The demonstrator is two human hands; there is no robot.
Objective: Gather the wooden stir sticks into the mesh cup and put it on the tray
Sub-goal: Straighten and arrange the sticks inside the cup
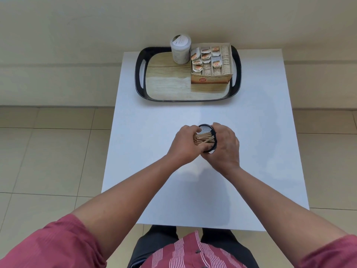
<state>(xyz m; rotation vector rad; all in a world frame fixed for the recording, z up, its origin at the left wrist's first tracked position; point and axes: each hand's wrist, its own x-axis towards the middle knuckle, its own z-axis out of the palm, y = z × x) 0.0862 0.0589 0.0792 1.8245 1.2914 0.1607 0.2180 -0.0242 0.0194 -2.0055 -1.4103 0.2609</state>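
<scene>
The left hand (pixel 184 145) grips a bundle of thin wooden stir sticks (pixel 205 139), their ends inside the round black mesh cup (pixel 209 136), which the right hand (pixel 226 145) holds around its outer side.

A white table (pixel 251 132) stands on beige floor tiles (pixel 48 151) (cream wall (pixel 77 26) behind).

Surface (pixel 251 132) between hands and tray (pixel 139 78) is open. Tray's left half and near strip free; jar (pixel 180 49) and tea box (pixel 211 62) block its far-right corner.
</scene>
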